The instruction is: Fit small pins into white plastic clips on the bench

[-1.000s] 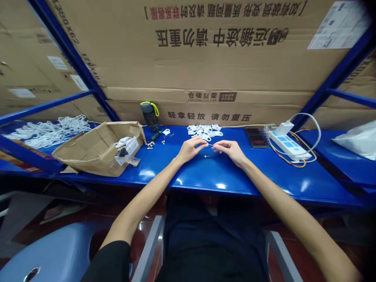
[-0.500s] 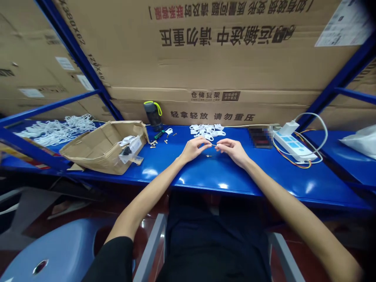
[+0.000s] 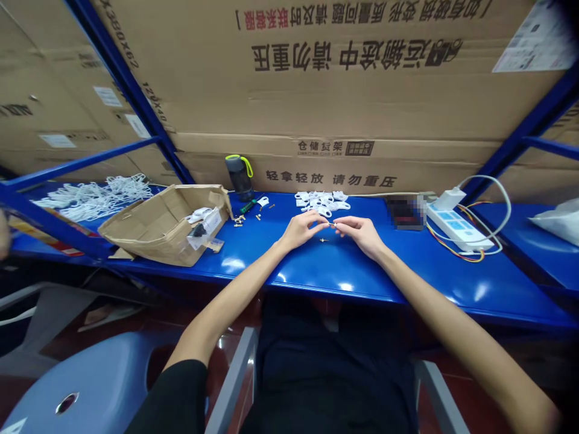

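Note:
My left hand (image 3: 300, 231) and my right hand (image 3: 362, 235) meet over the middle of the blue table. Both are closed in a pinch, fingertips almost touching, on a small thin metal piece (image 3: 332, 225) that spans the gap between them. Its exact kind is too small to make out, and the fingers cover its ends. Just below the hands, a small brass-coloured part (image 3: 324, 240) lies on the tabletop. Beyond my fingers is a pile of flat white plastic pieces (image 3: 322, 200), some with ring-shaped openings.
Left stand an open cardboard box (image 3: 145, 223), a dark bottle (image 3: 239, 178), a green-handled tool (image 3: 248, 207) and small brass-coloured parts (image 3: 239, 221). White looped pieces (image 3: 97, 196) lie farther left. Right are a dark blurred object (image 3: 402, 214) and a power strip (image 3: 459, 228) with cables.
My hands keep the same pinch on the thin metal piece, with their fingertips slightly closer together. The view has shifted a little, and part of another person appears at the left edge.

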Available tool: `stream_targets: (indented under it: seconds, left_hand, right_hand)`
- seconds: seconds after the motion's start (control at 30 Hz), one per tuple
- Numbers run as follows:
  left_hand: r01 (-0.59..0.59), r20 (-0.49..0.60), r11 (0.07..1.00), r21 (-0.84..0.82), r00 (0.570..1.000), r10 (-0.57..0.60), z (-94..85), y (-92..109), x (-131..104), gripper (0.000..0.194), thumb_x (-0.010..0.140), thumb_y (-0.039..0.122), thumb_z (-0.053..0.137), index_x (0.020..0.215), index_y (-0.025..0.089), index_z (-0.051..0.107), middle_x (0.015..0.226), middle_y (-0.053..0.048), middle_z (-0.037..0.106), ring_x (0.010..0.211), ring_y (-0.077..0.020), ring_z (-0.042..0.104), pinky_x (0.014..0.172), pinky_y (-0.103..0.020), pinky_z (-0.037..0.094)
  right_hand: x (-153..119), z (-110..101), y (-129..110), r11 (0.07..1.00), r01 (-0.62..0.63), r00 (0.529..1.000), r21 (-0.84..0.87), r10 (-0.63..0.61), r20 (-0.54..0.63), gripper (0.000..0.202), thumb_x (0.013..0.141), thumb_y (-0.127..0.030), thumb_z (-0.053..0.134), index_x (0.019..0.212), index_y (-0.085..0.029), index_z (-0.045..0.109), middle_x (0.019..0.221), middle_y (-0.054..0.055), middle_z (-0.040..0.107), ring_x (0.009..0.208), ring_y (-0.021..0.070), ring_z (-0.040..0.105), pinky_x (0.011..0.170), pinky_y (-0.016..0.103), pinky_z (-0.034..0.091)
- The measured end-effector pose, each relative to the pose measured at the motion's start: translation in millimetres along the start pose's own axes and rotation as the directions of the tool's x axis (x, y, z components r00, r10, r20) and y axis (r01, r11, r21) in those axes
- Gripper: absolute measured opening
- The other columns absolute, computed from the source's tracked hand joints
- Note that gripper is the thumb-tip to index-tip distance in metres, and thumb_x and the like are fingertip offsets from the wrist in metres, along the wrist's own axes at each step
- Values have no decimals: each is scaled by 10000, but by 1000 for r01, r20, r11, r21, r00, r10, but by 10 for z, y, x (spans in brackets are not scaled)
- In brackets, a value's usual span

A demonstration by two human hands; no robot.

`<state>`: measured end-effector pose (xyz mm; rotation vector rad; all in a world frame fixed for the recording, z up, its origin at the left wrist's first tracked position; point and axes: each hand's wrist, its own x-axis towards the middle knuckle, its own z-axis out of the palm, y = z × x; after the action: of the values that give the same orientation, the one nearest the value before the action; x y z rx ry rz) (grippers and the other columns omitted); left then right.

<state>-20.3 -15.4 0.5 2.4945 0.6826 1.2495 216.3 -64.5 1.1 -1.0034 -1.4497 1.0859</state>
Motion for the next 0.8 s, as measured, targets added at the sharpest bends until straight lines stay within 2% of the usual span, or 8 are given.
stream_targets:
  seconds: [0.17,0.43,0.6,0.8]
  left_hand:
    - [10,7,1000,13,1000,-10,-7,22,5,311,1042,466,637,1041,202,801,948,-45,736,729,-138,614,724,-272,497]
    - [23,-17,1000,11,1000,-23,-12,18,7,300,1027,465,662,1030,205,814,957,-48,751,804,-155,666,768,-282,528]
    - [2,2,1000,-19,1000,-2,1,-21,-4,323,1026,484,656,1033,206,822,958,-56,752,810,-152,676,770,-272,530]
    - [-25,60,999,-34,998,27,1,-27,-18,319,1018,481,668,1046,207,830,960,-56,751,805,-146,679,758,-256,522]
  right_hand:
    - [-2,14,-22,1000,3,1000,1,-2,-6,452,750,-587,890,1010,-226,810,946,76,828,837,247,748,760,384,597]
    - [-2,29,-46,995,48,997,-87,-52,-48,438,707,-599,907,922,-227,822,897,63,809,827,261,734,719,386,597]
    - [-6,28,-22,980,98,994,-175,-105,-30,383,773,-578,863,903,-220,825,887,56,803,799,250,724,700,370,585]
    - [-47,59,-60,932,187,982,-311,-183,40,319,878,-546,779,919,-235,831,952,47,821,885,261,748,849,386,576]
